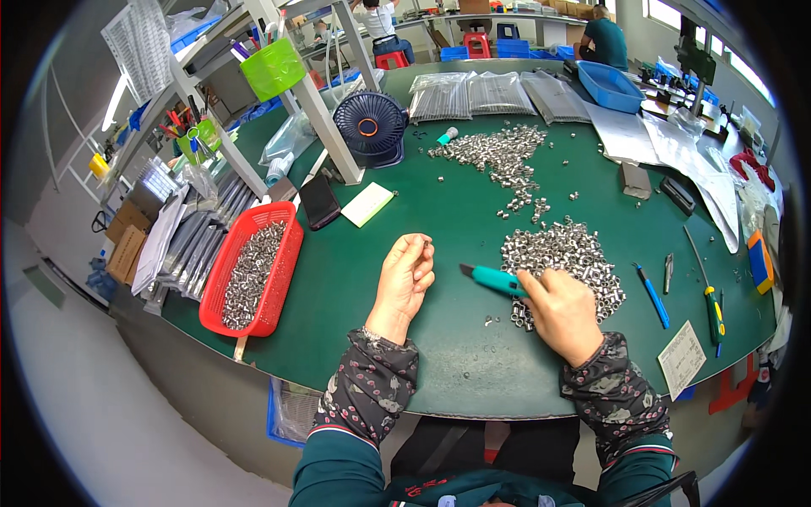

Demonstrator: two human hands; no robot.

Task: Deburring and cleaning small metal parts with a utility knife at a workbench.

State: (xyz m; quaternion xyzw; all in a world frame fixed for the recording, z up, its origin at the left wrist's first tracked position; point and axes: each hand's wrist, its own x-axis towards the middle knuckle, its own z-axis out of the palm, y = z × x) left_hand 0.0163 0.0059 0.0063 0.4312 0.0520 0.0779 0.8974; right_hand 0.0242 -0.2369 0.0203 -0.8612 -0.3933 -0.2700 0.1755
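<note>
Head view, left to right: a red basket (251, 272) at the left edge of the green counter (456, 355) is partly filled with small metal rings, which look like pieces already handled. Beside it the left hand (405, 275) rests on the counter with its fingers (420, 250) curled, pinching one small metal piece (427, 246) at the fingertips. To its right the right hand (559, 311) is closed around a teal-handled trimming knife (496, 280), blade pointing toward the left hand, while the hand rests on the near edge of a dense pile of metal rings (564, 258). A few loose rings (490, 320) lie just beside that hand. Farther back a second, more scattered heap (494, 152) spreads across the counter. Judging from this, the work is partway along: the basket holds a fair share, yet both heaps remain to be gone through, one ring in hand now.
</note>
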